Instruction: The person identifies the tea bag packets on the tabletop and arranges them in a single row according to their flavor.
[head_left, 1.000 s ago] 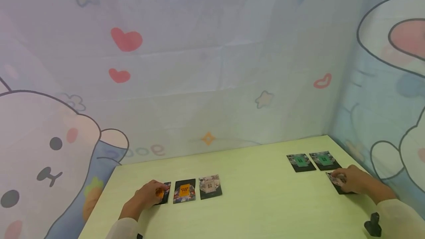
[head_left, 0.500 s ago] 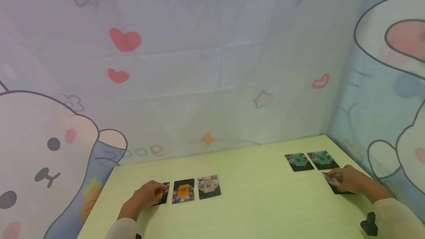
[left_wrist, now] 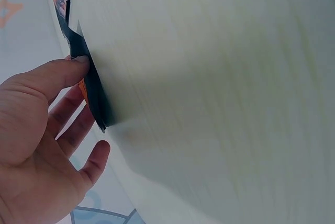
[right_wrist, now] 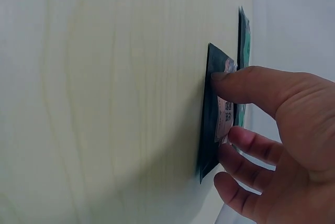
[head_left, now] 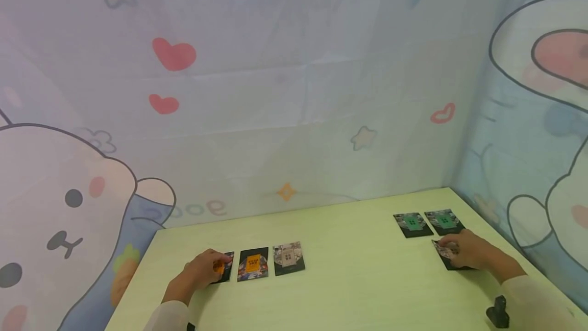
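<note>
At the table's left side my left hand (head_left: 202, 268) pinches the edge of a flat dark packet with an orange label (head_left: 226, 271). In the left wrist view the thumb lies on the dark edge of this packet (left_wrist: 95, 96), the fingers on its far side. Beside it lie a second orange-labelled packet (head_left: 253, 263) and a beige-labelled packet (head_left: 289, 258). On the right, my right hand (head_left: 466, 249) holds a dark packet with a pale label (head_left: 443, 255) between thumb and fingers. The right wrist view shows this packet (right_wrist: 210, 114) close over the table; the hand covers part of it.
Two green-labelled packets, a left one (head_left: 413, 225) and a right one (head_left: 445, 221), lie just behind my right hand. The pale wooden table (head_left: 349, 269) meets a printed cloth backdrop (head_left: 257, 116) at the back, and another cloth side (head_left: 519, 132) on the right.
My right hand has moved a little to the left, and the pale-labelled packet has come with it. The left hand stays on its packet. The other packets have not moved.
</note>
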### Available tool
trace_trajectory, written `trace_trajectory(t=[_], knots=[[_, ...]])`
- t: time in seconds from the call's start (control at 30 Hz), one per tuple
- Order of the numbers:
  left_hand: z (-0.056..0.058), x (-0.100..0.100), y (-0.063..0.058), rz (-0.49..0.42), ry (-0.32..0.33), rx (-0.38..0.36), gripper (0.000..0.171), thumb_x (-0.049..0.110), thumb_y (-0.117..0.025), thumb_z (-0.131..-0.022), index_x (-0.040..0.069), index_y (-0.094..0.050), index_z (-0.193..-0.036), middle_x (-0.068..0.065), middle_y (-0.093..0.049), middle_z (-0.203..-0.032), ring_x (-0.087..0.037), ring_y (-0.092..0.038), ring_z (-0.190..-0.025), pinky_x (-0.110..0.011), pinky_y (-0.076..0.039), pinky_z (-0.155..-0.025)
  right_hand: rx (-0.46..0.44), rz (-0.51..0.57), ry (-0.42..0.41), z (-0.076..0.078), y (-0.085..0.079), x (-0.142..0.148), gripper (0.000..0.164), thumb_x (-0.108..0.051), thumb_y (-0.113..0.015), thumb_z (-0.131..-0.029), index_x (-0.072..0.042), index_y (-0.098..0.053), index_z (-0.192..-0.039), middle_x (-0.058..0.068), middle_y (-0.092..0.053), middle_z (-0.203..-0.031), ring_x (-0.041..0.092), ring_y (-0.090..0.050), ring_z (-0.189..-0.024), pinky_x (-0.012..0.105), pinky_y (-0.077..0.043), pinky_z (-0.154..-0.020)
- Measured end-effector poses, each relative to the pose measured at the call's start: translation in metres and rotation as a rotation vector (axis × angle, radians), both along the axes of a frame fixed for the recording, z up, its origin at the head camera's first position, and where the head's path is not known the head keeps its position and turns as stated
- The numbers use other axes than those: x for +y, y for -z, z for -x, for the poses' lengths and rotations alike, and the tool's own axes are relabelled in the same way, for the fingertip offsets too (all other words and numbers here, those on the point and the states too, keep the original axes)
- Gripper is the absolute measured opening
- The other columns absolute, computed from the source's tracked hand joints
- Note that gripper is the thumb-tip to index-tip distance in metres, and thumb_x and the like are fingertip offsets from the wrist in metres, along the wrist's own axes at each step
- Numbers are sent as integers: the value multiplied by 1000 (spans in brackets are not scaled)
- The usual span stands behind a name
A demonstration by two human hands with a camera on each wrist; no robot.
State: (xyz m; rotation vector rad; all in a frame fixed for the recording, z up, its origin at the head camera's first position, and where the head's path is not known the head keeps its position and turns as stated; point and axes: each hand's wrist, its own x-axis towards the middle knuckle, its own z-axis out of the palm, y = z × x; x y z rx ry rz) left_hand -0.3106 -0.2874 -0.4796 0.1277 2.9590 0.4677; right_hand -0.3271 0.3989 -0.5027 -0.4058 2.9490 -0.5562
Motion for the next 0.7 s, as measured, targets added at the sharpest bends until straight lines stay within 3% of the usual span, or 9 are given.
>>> trace_trajectory(t=[0.17,0.43,0.57,0.7], knots=[[0,-1,0,1,4,1,40,4,-76,-86,21,-74,-123,-13,-63,-131,-42,-58,-125,-68,-46,-97,25,-11,-16,1,0,-15,44,-11,-75,-75,-11,-71,-118,18,-65,-111,34,-57,-101,43,-49,-74],[0,-1,0,-10,1,1,40,4,-77,-86,21,-75,-122,-13,-63,-131,-42,-58,-124,-69,-45,-96,25,4,-32,0,-2,-44,40,-14,-74,-79,-14,-72,-119,15,-63,-109,23,-52,-91,39,-45,-70],[1,-1,1,4,-4,-3,40,6,-77,-86,22,-75,-122,-12,-62,-132,-42,-57,-126,-69,-45,-97,25,39,-70,2,0,-56,40,-12,-72,-81,-12,-72,-121,7,-63,-90,15,-43,-72,32,-38,-65],[2,-2,2,5,0,-2,40,6,-77,-87,23,-75,-122,-13,-62,-132,-43,-57,-126,-69,-45,-97,21,47,-71,3,0,-66,40,-12,-73,-81,-12,-72,-121,7,-61,-90,14,-39,-68,32,-39,-64]])
